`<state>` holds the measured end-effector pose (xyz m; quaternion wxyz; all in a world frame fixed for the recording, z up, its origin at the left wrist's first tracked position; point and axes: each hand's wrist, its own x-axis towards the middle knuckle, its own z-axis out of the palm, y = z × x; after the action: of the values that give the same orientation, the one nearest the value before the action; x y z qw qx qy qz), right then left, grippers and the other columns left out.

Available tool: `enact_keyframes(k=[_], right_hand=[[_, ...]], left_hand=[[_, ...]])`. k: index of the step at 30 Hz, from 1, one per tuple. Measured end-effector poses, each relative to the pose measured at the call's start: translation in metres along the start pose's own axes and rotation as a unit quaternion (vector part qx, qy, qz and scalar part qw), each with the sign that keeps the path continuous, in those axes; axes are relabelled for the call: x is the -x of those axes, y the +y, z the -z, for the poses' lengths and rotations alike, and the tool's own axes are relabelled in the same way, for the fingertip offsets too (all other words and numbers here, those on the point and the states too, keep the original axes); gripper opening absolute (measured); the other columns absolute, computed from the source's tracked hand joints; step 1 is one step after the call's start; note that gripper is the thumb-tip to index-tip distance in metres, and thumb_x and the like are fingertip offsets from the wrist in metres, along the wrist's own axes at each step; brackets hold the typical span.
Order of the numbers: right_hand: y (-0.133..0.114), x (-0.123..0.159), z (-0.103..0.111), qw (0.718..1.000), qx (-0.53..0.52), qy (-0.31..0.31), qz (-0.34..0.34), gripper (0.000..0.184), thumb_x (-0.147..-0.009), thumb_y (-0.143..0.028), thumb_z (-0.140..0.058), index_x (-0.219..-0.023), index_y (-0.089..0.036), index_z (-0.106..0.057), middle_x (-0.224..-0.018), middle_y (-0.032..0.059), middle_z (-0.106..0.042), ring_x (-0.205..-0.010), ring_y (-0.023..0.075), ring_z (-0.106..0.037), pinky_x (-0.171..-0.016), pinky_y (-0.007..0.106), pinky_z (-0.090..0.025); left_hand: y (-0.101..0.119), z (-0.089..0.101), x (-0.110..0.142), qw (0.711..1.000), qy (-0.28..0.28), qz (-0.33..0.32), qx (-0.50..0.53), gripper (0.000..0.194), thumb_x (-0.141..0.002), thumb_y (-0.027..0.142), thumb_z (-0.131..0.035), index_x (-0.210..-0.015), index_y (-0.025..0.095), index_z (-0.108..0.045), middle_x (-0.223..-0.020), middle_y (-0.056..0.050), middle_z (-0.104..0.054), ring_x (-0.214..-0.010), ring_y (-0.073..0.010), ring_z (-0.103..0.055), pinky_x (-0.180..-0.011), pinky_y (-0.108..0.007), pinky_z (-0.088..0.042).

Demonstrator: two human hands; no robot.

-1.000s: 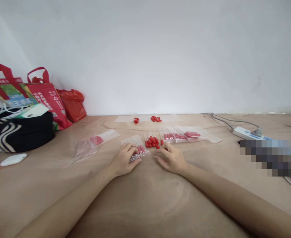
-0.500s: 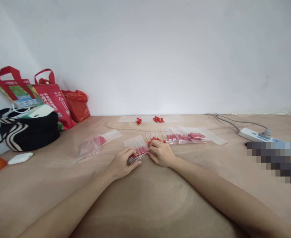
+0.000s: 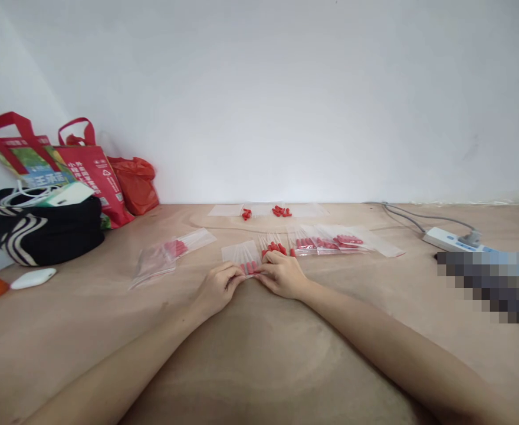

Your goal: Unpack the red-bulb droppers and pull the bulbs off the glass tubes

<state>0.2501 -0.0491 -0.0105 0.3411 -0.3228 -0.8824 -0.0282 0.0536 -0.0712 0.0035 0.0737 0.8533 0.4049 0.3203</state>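
Observation:
Between my hands is a clear zip bag (image 3: 240,252) holding several thin sticks with red ends. My left hand (image 3: 217,286) pinches the near left corner of its open-side edge. At the near right corner, my right hand (image 3: 283,274) has its thumb and finger closed on the same edge. Just beyond my right fingers lies a loose bunch of red-ended sticks (image 3: 275,245), partly hidden by the hand. More filled bags (image 3: 325,243) lie overlapping to the right. Another group of filled bags (image 3: 155,260) rests to the left of my left hand.
Small red pieces (image 3: 281,211) lie on flat clear bags (image 3: 224,210) by the wall. At the left stand red shopping bags (image 3: 95,177), a black bag (image 3: 49,230) and a white case (image 3: 33,278). A power strip (image 3: 449,239) with a cable lies at the right.
My right hand has come over to the bag's near right corner. Both hands now grip its near edge, and my left fingers have drawn together.

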Motion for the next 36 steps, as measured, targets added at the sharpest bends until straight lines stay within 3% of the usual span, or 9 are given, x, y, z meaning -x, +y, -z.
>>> enact_keyframes(k=[8,14,19,24,30,32,36], right_hand=[[-0.005,-0.004,-0.006,0.996,0.077,-0.008,0.055,0.018,-0.079,-0.026,-0.047,-0.081,-0.021,-0.064,-0.074,0.0026,-0.054,-0.071,0.0132,-0.043,-0.055,0.024,-0.03],[-0.009,-0.005,-0.003,0.999,0.034,-0.024,0.02,0.017,-0.079,-0.024,-0.045,-0.075,-0.02,-0.061,-0.074,0.0016,-0.054,-0.072,0.0123,-0.044,-0.055,0.023,-0.028],[-0.011,-0.005,-0.003,0.999,0.017,-0.032,-0.031,0.013,-0.074,-0.02,-0.048,-0.069,-0.019,-0.059,-0.071,0.0003,-0.053,-0.071,0.0113,-0.044,-0.053,0.023,-0.027],[-0.008,-0.005,-0.008,0.999,0.019,-0.025,-0.044,0.014,-0.075,-0.021,-0.047,-0.069,-0.019,-0.06,-0.07,0.0003,-0.053,-0.07,0.0108,-0.047,-0.054,0.022,-0.03],[-0.01,-0.002,-0.006,0.998,-0.002,0.062,0.0,0.023,-0.078,-0.033,-0.05,-0.093,-0.021,-0.061,-0.085,0.0031,-0.056,-0.078,0.0114,-0.05,-0.061,0.022,-0.037],[-0.01,-0.001,-0.006,0.996,0.007,0.079,0.03,0.024,-0.075,-0.038,-0.053,-0.093,-0.024,-0.062,-0.092,0.0036,-0.055,-0.078,0.0115,-0.05,-0.06,0.022,-0.038],[-0.005,-0.002,-0.011,0.991,0.045,0.107,0.062,0.016,-0.078,-0.026,-0.05,-0.085,-0.028,-0.065,-0.093,0.0023,-0.056,-0.078,0.0111,-0.05,-0.06,0.021,-0.038]], left_hand=[[0.002,-0.001,0.001,1.0,0.019,0.019,0.001,0.014,-0.078,0.017,-0.05,-0.068,0.017,-0.06,-0.068,0.0,-0.06,-0.065,-0.0114,-0.056,-0.062,-0.023,-0.044],[0.003,0.0,0.0,0.999,0.015,0.042,0.025,0.01,-0.072,0.021,-0.058,-0.064,0.017,-0.061,-0.066,0.001,-0.061,-0.062,-0.0115,-0.056,-0.059,-0.022,-0.044],[0.006,0.001,-0.002,0.998,0.014,0.042,0.034,0.02,-0.079,0.025,-0.05,-0.067,0.018,-0.063,-0.07,-0.001,-0.063,-0.065,-0.0113,-0.058,-0.061,-0.022,-0.045],[0.006,-0.002,-0.001,1.0,0.011,0.018,0.0,0.013,-0.077,0.02,-0.051,-0.074,0.018,-0.063,-0.077,-0.002,-0.064,-0.071,-0.0117,-0.058,-0.068,-0.023,-0.046],[0.003,-0.004,-0.001,0.999,0.039,0.033,-0.003,0.015,-0.079,0.021,-0.047,-0.07,0.017,-0.06,-0.073,-0.001,-0.06,-0.068,-0.0117,-0.057,-0.063,-0.023,-0.044],[0.002,-0.004,-0.001,0.997,0.054,0.046,0.002,0.015,-0.079,0.022,-0.047,-0.069,0.017,-0.059,-0.071,-0.001,-0.059,-0.067,-0.0118,-0.056,-0.062,-0.023,-0.044],[0.001,-0.004,0.0,0.996,0.066,0.054,0.012,0.016,-0.079,0.024,-0.047,-0.068,0.017,-0.057,-0.07,-0.001,-0.058,-0.068,-0.0121,-0.055,-0.062,-0.023,-0.043]])
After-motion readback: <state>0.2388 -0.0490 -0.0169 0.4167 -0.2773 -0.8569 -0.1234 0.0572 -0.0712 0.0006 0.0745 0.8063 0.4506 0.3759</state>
